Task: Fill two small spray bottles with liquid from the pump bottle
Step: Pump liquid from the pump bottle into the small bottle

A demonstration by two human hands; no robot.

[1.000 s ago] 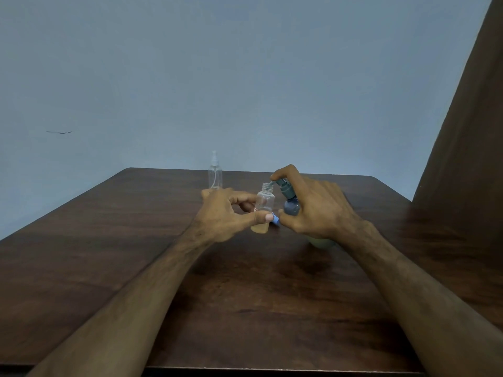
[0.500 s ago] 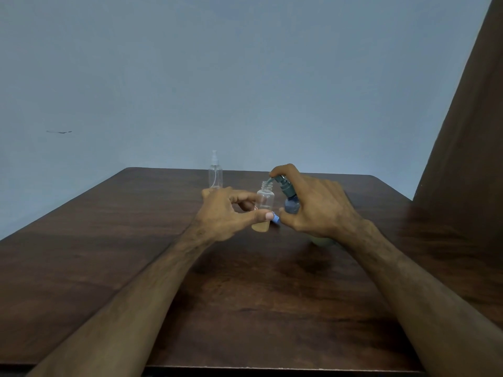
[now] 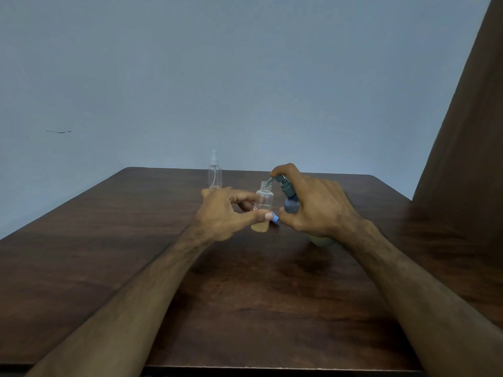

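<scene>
pump spout over open small bottle
left hand (image 3: 226, 213) fingers pinch the small bottle (image 3: 263, 206), amber liquid at bottom; right hand (image 3: 313, 205) fingers wrap the pump bottle (image 3: 291, 203), forefinger on pump head.

We saw two bare forearms, no sleeves reaching into view. Left hand (image 3: 220, 216) and right hand (image 3: 315, 205) wore no gloves, rings, or watch. Fine hair showed along both forearms; veins stood out on the right.
</scene>
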